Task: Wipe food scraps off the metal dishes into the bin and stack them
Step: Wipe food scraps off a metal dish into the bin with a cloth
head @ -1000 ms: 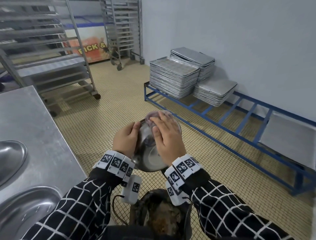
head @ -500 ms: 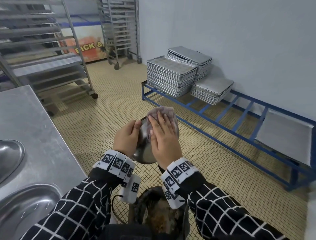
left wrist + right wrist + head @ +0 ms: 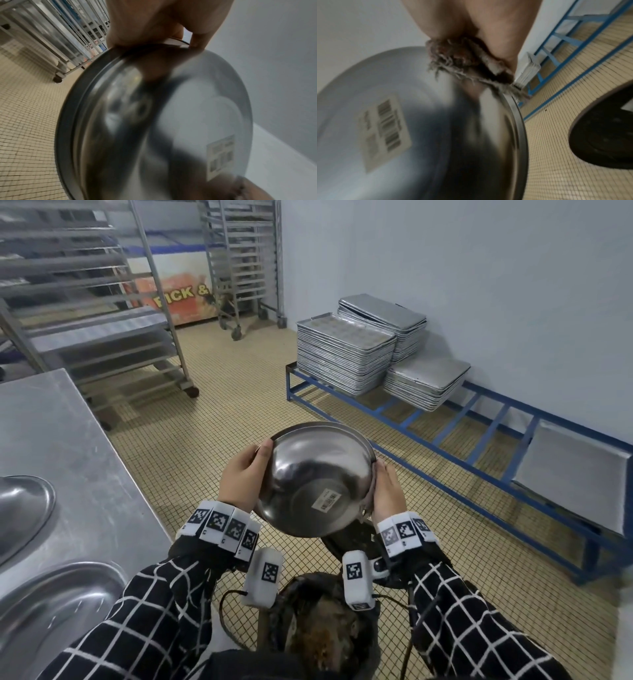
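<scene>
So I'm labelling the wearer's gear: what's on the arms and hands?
Black sleeves with a thin white grid check. Each wrist has a white band of black square tags, plus a white camera pod bearing one tag, trailing a dark cable. Hands are bare.

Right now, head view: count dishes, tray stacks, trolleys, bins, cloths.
Dishes: 3, one held, two at left
Tray stacks: 3
Trolleys: 2
Bin: 1
Cloth: 1
Total: 10
</scene>
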`<state>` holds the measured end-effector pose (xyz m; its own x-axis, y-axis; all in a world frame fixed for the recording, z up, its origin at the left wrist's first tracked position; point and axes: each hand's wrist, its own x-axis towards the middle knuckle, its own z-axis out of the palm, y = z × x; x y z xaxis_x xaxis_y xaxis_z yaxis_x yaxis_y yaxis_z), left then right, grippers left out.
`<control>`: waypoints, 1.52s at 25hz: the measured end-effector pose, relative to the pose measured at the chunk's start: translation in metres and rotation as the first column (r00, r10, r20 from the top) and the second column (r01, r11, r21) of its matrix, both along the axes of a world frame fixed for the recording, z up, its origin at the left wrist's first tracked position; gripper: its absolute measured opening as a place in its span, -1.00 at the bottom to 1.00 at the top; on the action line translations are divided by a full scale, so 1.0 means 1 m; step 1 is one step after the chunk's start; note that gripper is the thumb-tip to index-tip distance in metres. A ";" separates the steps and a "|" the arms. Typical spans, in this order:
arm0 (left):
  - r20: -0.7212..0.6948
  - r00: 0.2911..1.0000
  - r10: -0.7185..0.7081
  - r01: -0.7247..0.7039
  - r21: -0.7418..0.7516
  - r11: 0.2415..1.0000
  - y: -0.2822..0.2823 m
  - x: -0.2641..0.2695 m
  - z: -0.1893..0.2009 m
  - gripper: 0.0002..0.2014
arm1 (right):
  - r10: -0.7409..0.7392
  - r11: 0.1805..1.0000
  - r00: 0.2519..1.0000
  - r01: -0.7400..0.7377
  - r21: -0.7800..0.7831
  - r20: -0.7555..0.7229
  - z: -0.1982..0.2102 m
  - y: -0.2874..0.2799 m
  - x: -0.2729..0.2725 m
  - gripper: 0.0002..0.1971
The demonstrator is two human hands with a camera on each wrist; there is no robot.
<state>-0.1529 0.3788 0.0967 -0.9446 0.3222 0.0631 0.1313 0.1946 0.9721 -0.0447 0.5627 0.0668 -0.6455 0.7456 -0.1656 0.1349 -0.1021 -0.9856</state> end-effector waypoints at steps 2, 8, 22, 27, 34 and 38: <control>0.013 1.000 0.006 -0.006 0.005 1.000 -0.003 0.001 -0.003 -0.58 | 0.017 0.998 1.000 -0.017 0.059 -0.009 0.002 0.000 0.005 -0.69; 0.030 0.984 -0.178 0.180 -0.064 0.982 -0.001 0.009 -0.007 -0.86 | 0.223 0.762 0.935 -0.343 0.549 0.274 0.031 0.011 0.002 -0.75; -0.217 0.975 -0.049 0.013 -0.166 0.986 0.023 0.010 0.003 -0.75 | 0.123 0.265 0.990 -0.101 0.959 0.070 0.001 -0.049 -0.013 -0.59; -0.129 0.991 -0.038 0.032 -0.051 0.998 0.015 0.007 0.010 -0.70 | 0.026 0.816 1.000 -0.014 0.578 -0.012 -0.002 -0.023 -0.016 -0.57; -0.143 0.988 -0.065 0.054 -0.083 0.995 0.020 0.009 0.014 -0.68 | 0.159 0.662 0.983 -0.038 0.748 -0.091 0.001 -0.050 -0.013 -0.55; -0.158 0.985 -0.073 0.070 -0.029 0.997 0.022 0.011 0.017 -0.68 | 0.108 0.379 0.994 -0.017 0.925 -0.026 0.009 -0.049 -0.023 -0.52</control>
